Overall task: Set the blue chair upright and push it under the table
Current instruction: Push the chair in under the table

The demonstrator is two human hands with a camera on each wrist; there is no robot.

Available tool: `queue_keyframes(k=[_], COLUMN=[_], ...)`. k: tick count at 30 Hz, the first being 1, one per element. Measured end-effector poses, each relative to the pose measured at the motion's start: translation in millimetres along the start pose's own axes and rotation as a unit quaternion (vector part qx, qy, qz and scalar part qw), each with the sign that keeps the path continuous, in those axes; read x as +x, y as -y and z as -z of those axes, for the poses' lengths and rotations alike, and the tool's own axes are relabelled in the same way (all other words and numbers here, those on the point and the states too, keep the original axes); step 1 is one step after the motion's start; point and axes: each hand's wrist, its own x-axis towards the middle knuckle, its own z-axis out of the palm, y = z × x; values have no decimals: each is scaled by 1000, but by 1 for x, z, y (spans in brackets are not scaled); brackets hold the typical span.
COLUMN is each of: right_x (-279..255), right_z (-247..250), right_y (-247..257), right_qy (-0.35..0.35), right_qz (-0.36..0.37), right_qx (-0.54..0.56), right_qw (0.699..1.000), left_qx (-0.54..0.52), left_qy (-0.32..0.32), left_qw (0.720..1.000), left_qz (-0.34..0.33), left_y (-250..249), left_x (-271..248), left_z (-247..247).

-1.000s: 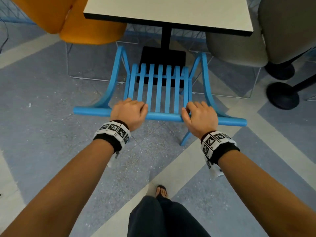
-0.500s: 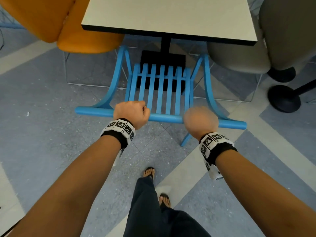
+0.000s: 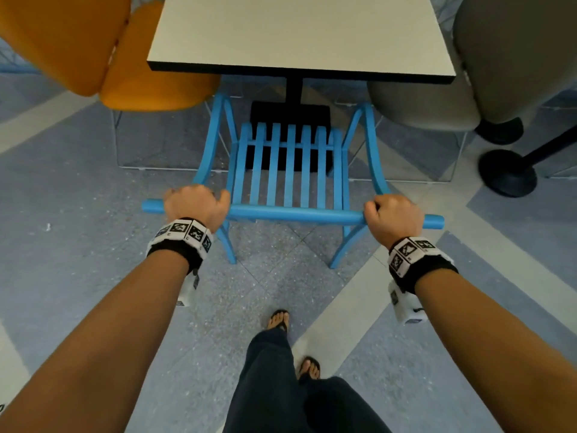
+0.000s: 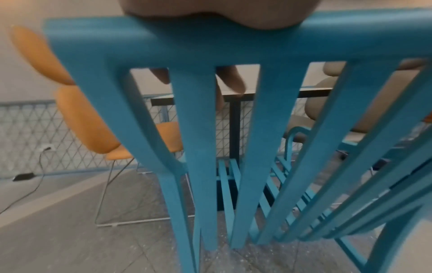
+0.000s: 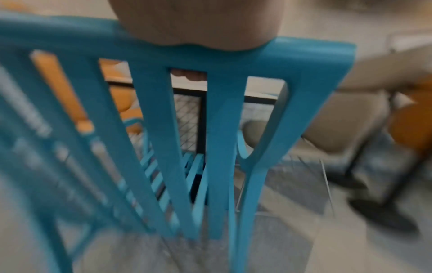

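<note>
The blue chair (image 3: 290, 170) stands upright on its legs in front of the white table (image 3: 299, 35), its slatted seat reaching toward the table's black pedestal. My left hand (image 3: 196, 204) grips the left end of the chair's top rail, and my right hand (image 3: 393, 217) grips its right end. In the left wrist view the blue chair's (image 4: 198, 48) rail runs under my palm, with fingers (image 4: 230, 79) curled behind the slats. The right wrist view shows the blue chair's (image 5: 210, 61) rail blurred, fingertips (image 5: 189, 74) just below it.
An orange chair (image 3: 103, 48) stands at the table's left and a grey chair (image 3: 487, 73) at its right, both close beside the blue chair's path. A black round base (image 3: 505, 173) sits on the floor at the right. My feet (image 3: 279, 320) are behind the chair.
Both hands slid outward along the top rail, from near the middle to its two ends. The chair and table appear closer, and the seat front lies nearer the pedestal.
</note>
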Motion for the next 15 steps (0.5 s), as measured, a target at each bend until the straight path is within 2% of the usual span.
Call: queue_keyframes(k=[2,7,15], right_x=[2,-11,-18], right_z=[3,7,12], right_y=[4,-6,-14], right_qy=[26,61,37], right_qz=[-30,-54,-56], right_qx=[8,-14,-7], right_qw=[999,997,998], left_qx=[10,33,12], left_qy=[13,17,29], left_qw=[1000,999,999], left_qz=[-3,2,-9], left_y=[-7,-11,-16], left_x=[-1,-16,-25], left_z=[-2,-4,-8])
